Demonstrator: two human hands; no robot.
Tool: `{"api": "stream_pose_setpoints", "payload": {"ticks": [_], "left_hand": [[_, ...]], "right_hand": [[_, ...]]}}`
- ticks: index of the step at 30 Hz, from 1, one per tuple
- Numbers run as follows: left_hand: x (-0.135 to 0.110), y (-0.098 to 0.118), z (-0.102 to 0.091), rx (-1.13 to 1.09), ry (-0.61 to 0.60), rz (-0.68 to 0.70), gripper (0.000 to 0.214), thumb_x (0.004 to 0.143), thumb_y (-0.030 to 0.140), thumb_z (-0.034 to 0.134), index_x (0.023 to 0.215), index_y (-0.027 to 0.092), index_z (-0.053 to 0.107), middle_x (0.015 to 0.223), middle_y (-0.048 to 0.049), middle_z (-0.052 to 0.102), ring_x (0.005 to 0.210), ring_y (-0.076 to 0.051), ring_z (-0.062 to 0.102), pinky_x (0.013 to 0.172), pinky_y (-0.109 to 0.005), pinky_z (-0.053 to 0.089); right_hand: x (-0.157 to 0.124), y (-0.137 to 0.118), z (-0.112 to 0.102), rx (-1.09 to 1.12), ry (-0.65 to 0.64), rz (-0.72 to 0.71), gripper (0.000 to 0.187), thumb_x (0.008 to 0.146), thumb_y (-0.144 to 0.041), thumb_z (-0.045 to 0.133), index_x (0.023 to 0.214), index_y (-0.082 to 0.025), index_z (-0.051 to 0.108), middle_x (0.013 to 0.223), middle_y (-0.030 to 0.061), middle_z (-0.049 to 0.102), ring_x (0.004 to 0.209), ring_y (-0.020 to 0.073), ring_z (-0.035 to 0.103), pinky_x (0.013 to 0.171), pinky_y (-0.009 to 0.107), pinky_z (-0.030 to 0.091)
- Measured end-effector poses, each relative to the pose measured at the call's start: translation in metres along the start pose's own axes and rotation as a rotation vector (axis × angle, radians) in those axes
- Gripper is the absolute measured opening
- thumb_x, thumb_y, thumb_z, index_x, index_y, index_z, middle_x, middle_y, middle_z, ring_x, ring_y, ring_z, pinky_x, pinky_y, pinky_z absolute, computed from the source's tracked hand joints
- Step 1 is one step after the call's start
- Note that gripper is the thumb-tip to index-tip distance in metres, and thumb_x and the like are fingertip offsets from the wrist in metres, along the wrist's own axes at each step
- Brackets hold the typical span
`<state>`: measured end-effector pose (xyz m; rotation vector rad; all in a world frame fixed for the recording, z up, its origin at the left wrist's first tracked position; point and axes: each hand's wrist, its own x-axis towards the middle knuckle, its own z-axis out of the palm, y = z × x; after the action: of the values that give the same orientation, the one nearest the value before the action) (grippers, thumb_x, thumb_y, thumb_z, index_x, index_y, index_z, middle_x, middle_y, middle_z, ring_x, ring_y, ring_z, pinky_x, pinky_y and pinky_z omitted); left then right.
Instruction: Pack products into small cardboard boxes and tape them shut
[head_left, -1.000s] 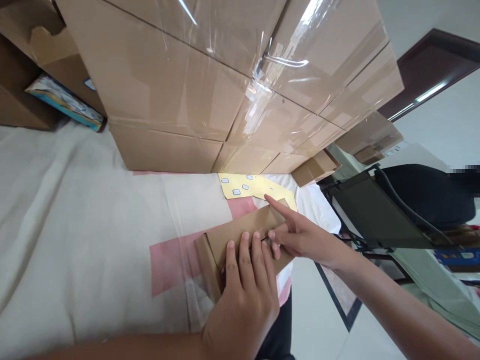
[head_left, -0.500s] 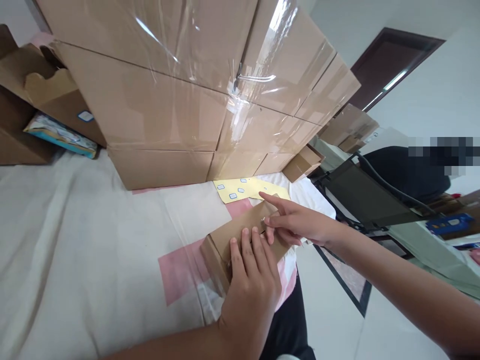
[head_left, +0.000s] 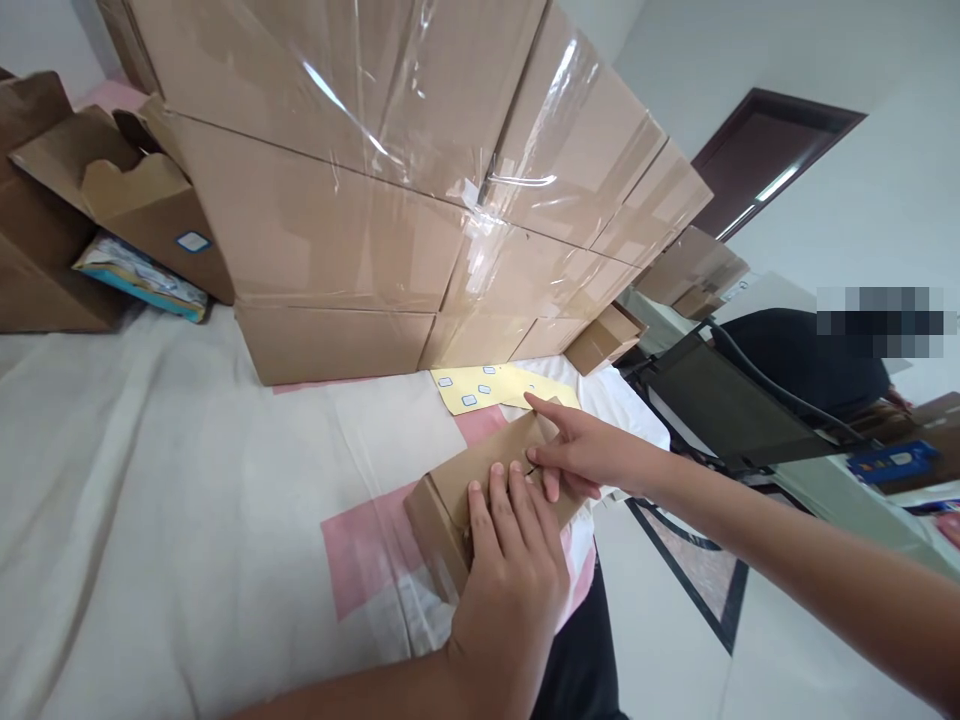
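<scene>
With the box as my clock centre, I see the left hand laid over it from 6 o'clock, fingers straight and uncurled on its top; the right hand reaches from 4, index finger extended, its thumb at the lid, and I can't tell whether it pinches anything. The small cardboard box points its long axis from 8 o'clock to 2, a short end facing 8. Beneath I see white cloth with pink patches. A yellow sheet lies near 12, before a taped stack of cartons. I have an open carton at 10, a dark chair between 2 and 3, and pale floor at 5.
</scene>
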<state>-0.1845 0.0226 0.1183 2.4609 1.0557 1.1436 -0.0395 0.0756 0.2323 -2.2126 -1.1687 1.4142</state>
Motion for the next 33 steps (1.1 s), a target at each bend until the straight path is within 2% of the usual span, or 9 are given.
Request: {"api": "stream_pose_setpoints", "payload": {"ticks": [4,8,12,14,17,23,28,31,33], "left_hand": [[-0.004,-0.016,0.005,-0.047,-0.038,0.082,0.050,0.096,0.012,0.054,0.146,0.009,0.055,0.147,-0.0249,0.045,0.138,-0.046,0.035,0.108,-0.069,0.046],[-0.005,-0.020,0.008,0.011,-0.028,0.087,0.050,0.096,0.011,0.054,0.145,0.011,0.055,0.147,-0.0242,0.046,0.138,-0.045,0.035,0.109,-0.068,0.046],[-0.004,-0.018,0.006,0.042,-0.037,0.109,0.047,0.096,0.012,0.055,0.143,0.009,0.057,0.146,-0.0256,0.046,0.138,-0.045,0.034,0.108,-0.068,0.045],[-0.003,-0.017,0.005,0.054,-0.030,0.128,0.043,0.096,0.010,0.053,0.138,0.006,0.061,0.144,-0.0280,0.048,0.136,-0.047,0.038,0.106,-0.070,0.046],[-0.001,-0.015,0.002,0.120,0.002,0.176,0.037,0.096,0.008,0.051,0.129,0.001,0.066,0.137,-0.0320,0.054,0.130,-0.049,0.046,0.100,-0.069,0.053],[0.002,-0.014,-0.003,0.227,-0.013,0.188,0.036,0.097,0.009,0.049,0.127,0.003,0.067,0.134,-0.0293,0.060,0.128,-0.045,0.056,0.099,-0.063,0.057],[0.004,-0.005,-0.005,0.326,0.026,0.146,0.031,0.095,0.011,0.054,0.120,0.004,0.072,0.131,-0.0277,0.064,0.125,-0.043,0.061,0.101,-0.060,0.058],[0.004,0.001,-0.005,0.281,0.055,0.065,0.029,0.094,0.011,0.057,0.118,0.002,0.072,0.132,-0.0289,0.062,0.127,-0.044,0.060,0.105,-0.063,0.054],[0.005,0.002,-0.006,0.302,0.070,0.080,0.029,0.096,0.015,0.058,0.118,0.003,0.073,0.132,-0.0272,0.064,0.126,-0.043,0.061,0.105,-0.061,0.055]], "right_hand": [[-0.003,-0.007,0.004,-0.069,0.069,0.044,0.099,0.091,-0.027,0.065,0.167,-0.019,0.002,0.063,0.0012,0.072,0.036,0.0134,0.045,0.039,0.026,0.033],[-0.002,-0.012,0.004,-0.175,0.104,0.069,0.104,0.087,-0.027,0.072,0.167,-0.021,0.006,0.060,-0.0003,0.071,0.036,0.0144,0.047,0.040,0.027,0.033],[0.001,-0.009,0.001,-0.284,0.179,0.042,0.107,0.078,-0.026,0.081,0.166,-0.019,0.020,0.054,-0.0013,0.068,0.049,0.0210,0.062,0.045,0.027,0.038],[-0.001,-0.005,0.000,-0.341,0.181,0.017,0.103,0.080,-0.028,0.080,0.165,-0.018,0.022,0.052,-0.0009,0.067,0.055,0.0240,0.066,0.050,0.029,0.042],[-0.009,-0.001,0.001,-0.388,0.156,-0.006,0.101,0.086,-0.035,0.074,0.166,-0.018,0.014,0.053,0.0002,0.068,0.059,0.0252,0.068,0.052,0.030,0.045],[-0.035,0.012,0.004,-0.426,0.210,-0.083,0.102,0.089,-0.035,0.070,0.167,-0.019,0.005,0.059,-0.0011,0.070,0.060,0.0225,0.066,0.053,0.029,0.044],[-0.056,0.035,0.009,-0.639,0.249,-0.191,0.062,0.096,-0.034,0.058,0.156,-0.028,0.046,0.055,-0.0025,0.061,0.049,0.0162,0.054,0.050,0.027,0.034],[-0.070,0.045,0.015,-0.798,0.251,-0.207,0.051,0.100,-0.036,0.049,0.150,-0.030,0.055,0.062,0.0004,0.065,0.056,0.0172,0.059,0.054,0.027,0.033],[-0.077,0.047,0.020,-0.916,0.295,-0.227,0.049,0.099,-0.035,0.049,0.147,-0.030,0.057,0.069,0.0026,0.070,0.064,0.0196,0.064,0.058,0.027,0.034]]}}
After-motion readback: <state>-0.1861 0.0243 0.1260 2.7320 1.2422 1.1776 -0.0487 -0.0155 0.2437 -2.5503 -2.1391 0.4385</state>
